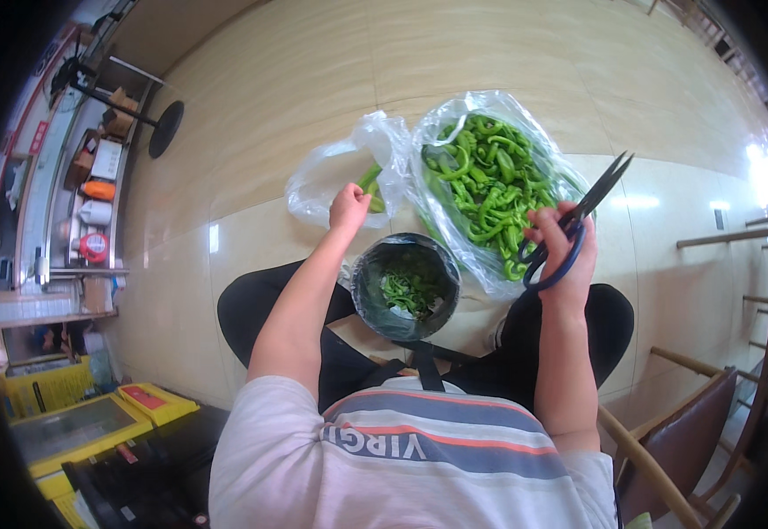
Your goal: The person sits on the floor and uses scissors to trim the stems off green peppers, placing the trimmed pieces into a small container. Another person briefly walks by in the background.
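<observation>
My right hand [570,258] holds a pair of scissors [598,192] with dark blue handles, blades pointing up and to the right. It hovers over the near right side of a large clear plastic bag [466,109] filled with long green peppers [499,172]. At the mouth of a smaller clear plastic bag [311,188], my left hand [347,210] has its fingers drawn together beside a few green peppers [375,192]. Whether those fingers grip a pepper is hidden. Between my legs stands a lined bin [359,284] with green stems and scraps [407,294] inside.
Wooden chairs [731,236] stand along the right side, one with a brown seat [681,443]. A black fan base [167,129] rests on the tiled floor [278,73] at upper left. Shelves with goods [96,192] line the left. Yellow boxes [86,430] lie at lower left.
</observation>
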`<state>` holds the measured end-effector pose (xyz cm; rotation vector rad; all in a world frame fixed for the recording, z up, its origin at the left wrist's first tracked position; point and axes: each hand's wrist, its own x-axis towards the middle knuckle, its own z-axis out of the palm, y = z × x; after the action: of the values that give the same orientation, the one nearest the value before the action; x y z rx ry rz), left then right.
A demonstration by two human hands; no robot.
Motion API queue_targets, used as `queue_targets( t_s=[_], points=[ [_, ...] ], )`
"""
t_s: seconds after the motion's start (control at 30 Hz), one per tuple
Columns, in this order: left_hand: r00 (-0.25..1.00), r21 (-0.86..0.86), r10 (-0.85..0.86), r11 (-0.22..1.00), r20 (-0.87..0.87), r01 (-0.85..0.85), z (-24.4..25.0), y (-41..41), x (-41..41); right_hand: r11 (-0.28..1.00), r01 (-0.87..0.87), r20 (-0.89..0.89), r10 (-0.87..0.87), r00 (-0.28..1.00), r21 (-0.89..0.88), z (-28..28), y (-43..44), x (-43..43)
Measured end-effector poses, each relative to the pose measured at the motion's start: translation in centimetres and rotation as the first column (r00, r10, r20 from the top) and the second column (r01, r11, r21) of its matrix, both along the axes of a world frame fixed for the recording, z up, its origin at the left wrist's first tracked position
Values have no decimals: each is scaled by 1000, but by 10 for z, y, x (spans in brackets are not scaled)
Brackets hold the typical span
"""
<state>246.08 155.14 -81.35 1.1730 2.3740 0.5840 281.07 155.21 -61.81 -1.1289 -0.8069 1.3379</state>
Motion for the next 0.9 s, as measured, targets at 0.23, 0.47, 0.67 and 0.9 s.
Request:
queue_targets(
  t_s=[0.23,0.47,0.67,0.9],
  points=[
    [949,520,-279,794,-150,315,60,15,67,959,224,-9,-226,974,175,50,32,38],
    [780,543,-593,730,201,415,71,59,175,901,319,52,-348,936,293,20,85,66],
    [817,36,-518,849,255,527,-22,100,204,962,265,-17,-265,964,61,12,95,65],
    [788,-482,-614,677,49,557,-68,118,239,965,255,112,-260,959,62,17,113,73]
  ],
)
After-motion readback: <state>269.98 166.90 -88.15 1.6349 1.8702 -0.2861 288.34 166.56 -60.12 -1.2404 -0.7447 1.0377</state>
